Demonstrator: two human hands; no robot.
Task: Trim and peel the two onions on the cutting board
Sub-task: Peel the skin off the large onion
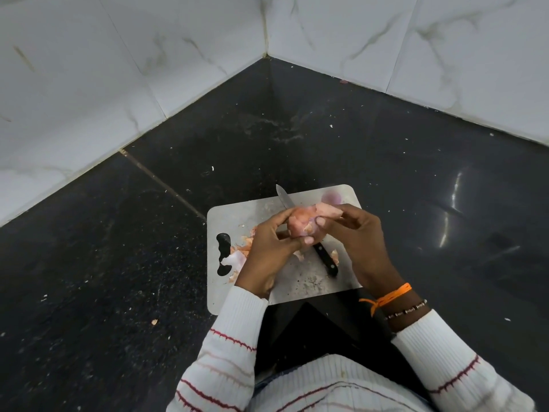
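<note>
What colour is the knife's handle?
Black. The knife handle lies on the cutting board, seen best in the head view.

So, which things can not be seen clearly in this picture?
- Second onion: head view, only a blurred purple patch at the cutting board far corner; peeled or not, cannot tell.
- Knife: its middle is hidden behind the held onion and left hand.
- Right hand grip: the peel covers the fingertips.

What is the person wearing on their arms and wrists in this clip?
Both arms wear white ribbed knit sleeves with thin dark-red stripes: left sleeve, right sleeve. The right wrist carries an orange thread band and a dark beaded bracelet. Both hands are bare, without gloves.
</note>
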